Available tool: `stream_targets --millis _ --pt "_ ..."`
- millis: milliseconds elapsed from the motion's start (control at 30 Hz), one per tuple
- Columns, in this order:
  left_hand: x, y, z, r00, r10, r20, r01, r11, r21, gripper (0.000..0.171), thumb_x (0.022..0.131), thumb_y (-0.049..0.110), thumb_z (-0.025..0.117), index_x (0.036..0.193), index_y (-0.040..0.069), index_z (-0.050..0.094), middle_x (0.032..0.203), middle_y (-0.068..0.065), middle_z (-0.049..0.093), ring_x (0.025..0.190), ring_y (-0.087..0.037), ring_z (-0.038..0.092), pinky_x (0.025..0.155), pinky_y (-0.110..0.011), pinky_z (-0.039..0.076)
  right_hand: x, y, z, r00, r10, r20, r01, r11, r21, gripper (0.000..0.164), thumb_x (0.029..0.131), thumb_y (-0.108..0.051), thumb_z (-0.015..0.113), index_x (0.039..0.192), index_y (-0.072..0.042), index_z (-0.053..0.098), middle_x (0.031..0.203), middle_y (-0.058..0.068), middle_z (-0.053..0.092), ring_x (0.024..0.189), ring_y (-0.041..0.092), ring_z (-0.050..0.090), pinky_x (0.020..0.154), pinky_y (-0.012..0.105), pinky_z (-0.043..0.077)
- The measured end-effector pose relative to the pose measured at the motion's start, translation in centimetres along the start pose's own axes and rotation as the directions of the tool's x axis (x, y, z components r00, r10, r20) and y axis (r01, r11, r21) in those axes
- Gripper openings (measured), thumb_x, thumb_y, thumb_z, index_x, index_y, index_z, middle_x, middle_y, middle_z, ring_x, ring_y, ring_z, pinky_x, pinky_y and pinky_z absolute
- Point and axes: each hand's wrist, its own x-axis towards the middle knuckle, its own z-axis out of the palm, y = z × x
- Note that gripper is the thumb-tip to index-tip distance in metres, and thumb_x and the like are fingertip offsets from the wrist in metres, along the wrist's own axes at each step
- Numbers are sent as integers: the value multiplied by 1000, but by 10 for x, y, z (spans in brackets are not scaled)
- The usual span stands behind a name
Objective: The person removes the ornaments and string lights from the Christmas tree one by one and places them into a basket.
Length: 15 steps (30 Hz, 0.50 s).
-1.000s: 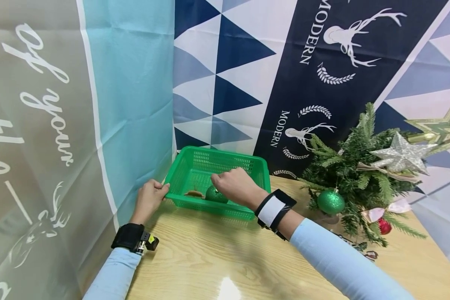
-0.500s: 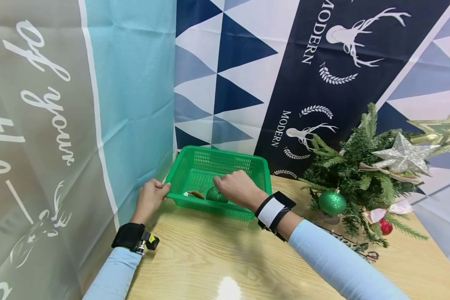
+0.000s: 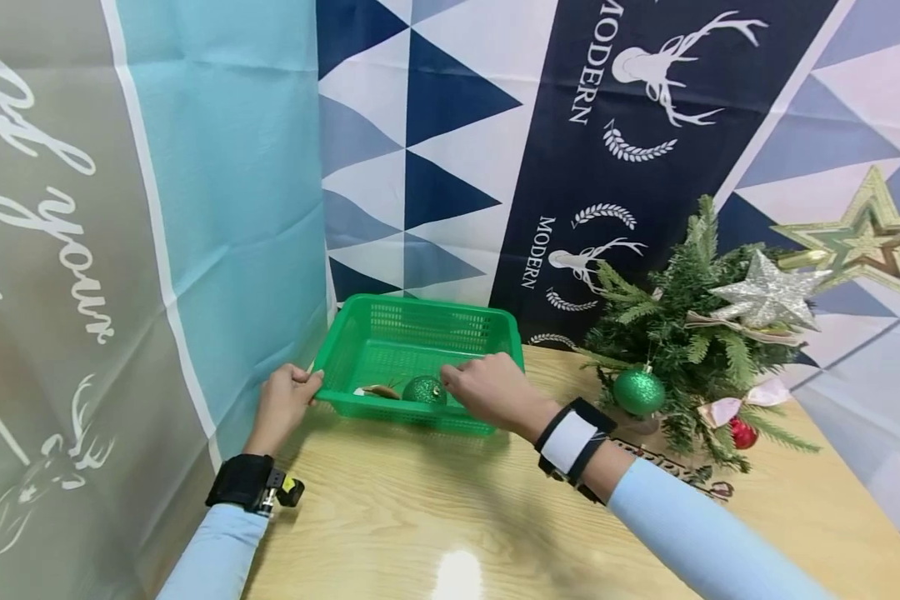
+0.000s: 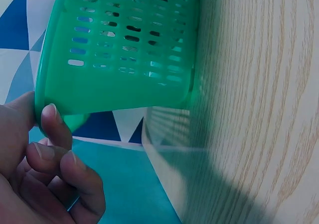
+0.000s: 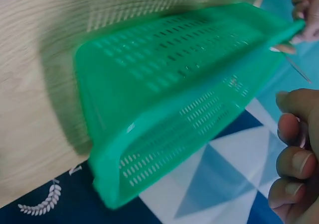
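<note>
- Head view: the green basket (image 3: 431, 321) rests on the wooden table (image 3: 360, 517), with the left hand (image 3: 285, 404) pinching the rim at its near left corner.
- The right hand (image 3: 495, 387) is over the basket's near right part, fingers curled in a loose fist — whether it pinches anything, I cannot tell.
- A glittery green ball (image 3: 424, 389) is inside the basket by the near wall, just left of that fist; a brown piece (image 3: 382, 391) lies left of the ball, between it and the left hand's corner.
- Left wrist view brings out what the head view hides: thumb and forefinger take the rim from either side, while the other fingers bend loosely outside the slotted wall.
- Right wrist view shows a thin stem (image 5: 299, 69) near the left hand's grip, far plainer than from the head, and the bent fingertips of the right hand.
- Only the head view takes in the small tree (image 3: 690, 333) at the right — a silver star (image 3: 771, 292) and a green bauble (image 3: 639, 392) on it.
</note>
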Motion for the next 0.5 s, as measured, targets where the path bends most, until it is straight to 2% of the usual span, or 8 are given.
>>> stream_targets --millis 100,233,367,400,433,500 --pt "-1 0 0 1000 -7 10 7 1000 -4 26 106 25 60 100 0 58 82 -18 70 58 -22 47 56 -33 35 -18 3 -22 999 33 -34 -33 999 18 16 100 -12 65 85 -16 64 58 -13 47 46 2 31 39 22 25" --pt "-2 1 -2 1000 -11 22 11 1000 -4 27 107 26 59 102 0 57 83 -17 69 58 -23 49 55 -34 36 -52 11 -59 993 79 -90 -76 996 39 5 94 -11 73 92 -14 70 63 -11 58 46 0 35 38 18 26" --pt "0 4 -3 1000 -4 28 3 1000 14 28 107 26 58 103 -1 57 85 -19 70 60 -23 52 55 -34 37 -89 30 -106 973 156 -169 -156 988 14 8 89 -12 77 96 -13 74 63 -11 62 44 -4 33 38 16 26" --pt "0 4 -4 999 -1 34 0 1000 18 28 107 27 58 103 -1 57 86 -20 70 60 -23 53 55 -34 38 -97 37 -120 966 173 -191 -177 984 -4 7 94 -19 74 97 -13 74 64 -9 64 44 -5 34 37 16 26" --pt "0 4 -4 999 3 36 -3 1000 20 28 107 26 58 104 -2 57 86 -21 70 60 -23 53 55 -34 38 -105 45 -134 958 188 -214 -200 979 -35 14 98 -24 69 97 -11 74 64 -8 65 43 -5 34 36 16 26" --pt "0 5 -6 999 8 38 -9 1000 30 29 107 27 58 104 -2 58 86 -21 71 60 -22 54 55 -33 38 -120 61 -163 939 247 -239 -272 959 -77 17 99 -24 67 99 -9 74 64 -4 67 41 -3 35 35 19 26"
